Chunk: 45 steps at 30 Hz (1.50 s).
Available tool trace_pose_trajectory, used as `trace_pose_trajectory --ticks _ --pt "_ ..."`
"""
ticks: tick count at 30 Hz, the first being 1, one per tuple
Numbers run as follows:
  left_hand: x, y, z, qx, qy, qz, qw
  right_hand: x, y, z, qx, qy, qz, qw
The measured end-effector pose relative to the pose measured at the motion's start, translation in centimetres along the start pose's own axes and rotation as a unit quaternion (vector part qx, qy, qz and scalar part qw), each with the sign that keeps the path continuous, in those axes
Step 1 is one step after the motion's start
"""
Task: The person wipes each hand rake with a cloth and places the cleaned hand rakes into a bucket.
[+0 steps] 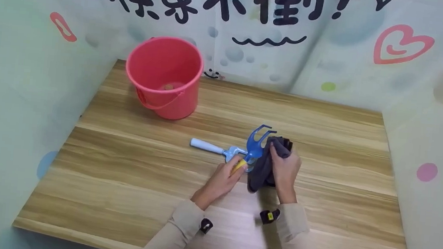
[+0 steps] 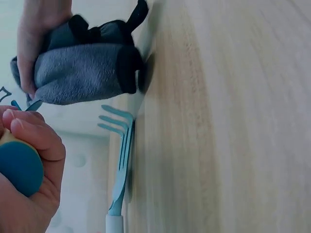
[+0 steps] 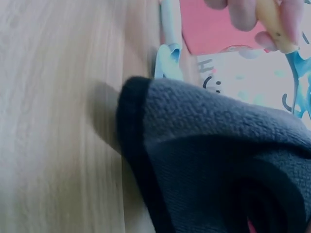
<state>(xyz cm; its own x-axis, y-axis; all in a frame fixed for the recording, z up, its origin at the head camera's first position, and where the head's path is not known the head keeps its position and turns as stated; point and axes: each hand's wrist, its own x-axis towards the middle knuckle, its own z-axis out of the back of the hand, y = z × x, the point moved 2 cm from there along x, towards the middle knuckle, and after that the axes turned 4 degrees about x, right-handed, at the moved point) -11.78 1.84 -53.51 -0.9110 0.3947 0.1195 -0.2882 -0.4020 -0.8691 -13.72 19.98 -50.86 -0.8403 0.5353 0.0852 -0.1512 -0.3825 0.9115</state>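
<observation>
My left hand (image 1: pixel 222 178) grips the yellow handle of a blue hand rake (image 1: pixel 254 149), whose bent tines point up and away. In the left wrist view, the handle's round blue end (image 2: pixel 20 167) shows inside the curled fingers. A dark grey cloth (image 1: pixel 261 171) with black edging hangs folded from my right hand (image 1: pixel 287 170), right beside the rake's head. Whether the cloth touches the rake I cannot tell. Under the two hands a light blue hand fork (image 1: pixel 208 146) lies on the table, its tines partly hidden in the head view but plain in the left wrist view.
A red bucket (image 1: pixel 185 103) stands at the table's back left, its handle hanging down in front. Something small and brownish (image 1: pixel 168 87) lies at its bottom. Printed cloth walls (image 1: pixel 330 70) border the wooden table (image 1: pixel 120 180) at the back and sides.
</observation>
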Motion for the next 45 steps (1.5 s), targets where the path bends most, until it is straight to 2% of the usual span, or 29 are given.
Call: trace_pose_trajectory --ticks 5,8,11,15,17,19,23,25,27,32,39,42,45 --pt "-0.1 -0.2 -0.5 -0.022 0.009 0.023 0.9994 0.2 -0.1 0.0 -0.041 -0.021 0.035 0.9983" --pt "-0.1 -0.3 -0.4 -0.038 0.017 0.041 0.9983 0.1 0.0 0.1 -0.039 -0.039 0.06 0.9967" --pt "0.0 -0.4 -0.1 -0.045 0.024 0.05 0.9975 0.2 0.1 0.5 -0.004 -0.072 0.083 0.9939" --pt "0.0 -0.2 0.2 -0.045 0.011 0.064 0.9969 0.6 0.5 1.6 0.093 -0.108 0.084 0.9862" --pt "0.0 -0.1 0.3 -0.048 0.0 0.078 0.9958 0.8 0.7 2.1 0.127 -0.094 0.07 0.9849" --pt "0.0 -0.1 0.3 -0.047 -0.009 0.085 0.9952 0.6 1.0 2.2 0.137 -0.046 0.053 0.9881" --pt "0.2 -0.6 0.4 -0.021 -0.019 0.073 0.9969 -0.5 1.5 1.5 0.088 0.076 0.039 0.9924" --pt "0.3 -0.9 0.3 -0.001 -0.023 0.061 0.9979 -1.1 1.7 1.0 0.059 0.116 0.043 0.9906" --pt "0.3 -1.1 0.3 0.019 -0.026 0.05 0.9982 -1.5 1.9 0.5 0.044 0.139 0.049 0.9882" --pt "0.5 -1.5 0.1 0.028 -0.037 0.035 0.9983 -1.9 2.1 0.1 0.04 0.148 0.032 0.9877" --pt "0.1 -1.6 -0.1 -0.018 -0.053 0.017 0.9983 -1.1 1.9 0.8 0.028 0.101 -0.007 0.9945" --pt "0.0 -1.7 -0.1 -0.036 -0.047 0.016 0.9981 -0.7 1.7 1.2 0.015 0.083 -0.014 0.9963" --pt "0.1 -1.7 -0.1 -0.045 -0.035 0.019 0.9982 -0.3 1.8 1.5 0.003 0.06 -0.001 0.9982"
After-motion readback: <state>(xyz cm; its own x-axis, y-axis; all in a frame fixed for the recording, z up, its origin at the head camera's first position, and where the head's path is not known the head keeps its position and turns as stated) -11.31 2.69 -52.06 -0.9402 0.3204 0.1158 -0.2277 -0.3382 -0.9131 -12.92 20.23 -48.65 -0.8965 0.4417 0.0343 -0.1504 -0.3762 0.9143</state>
